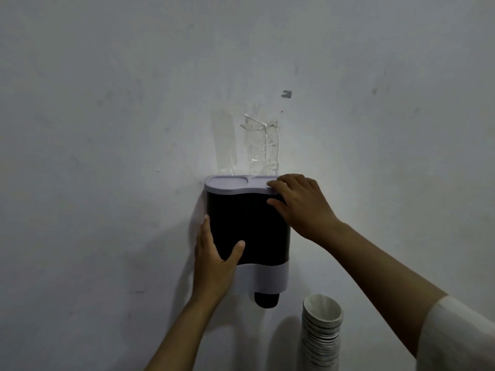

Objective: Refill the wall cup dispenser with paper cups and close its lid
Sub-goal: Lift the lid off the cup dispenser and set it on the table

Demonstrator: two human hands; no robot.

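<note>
Dark wall dispenser [249, 228] being gripped at its left side by the left hand [214, 259], pale lid [235, 185] seemingly being pinched at its right end by the right hand [302, 204], stack of paper cups [321, 333] standing below right.

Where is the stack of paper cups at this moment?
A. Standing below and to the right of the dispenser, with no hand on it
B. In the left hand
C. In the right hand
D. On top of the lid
A: the stack stands below and right of the dispenser, while the left hand and right hand are both on the dispenser.
</note>
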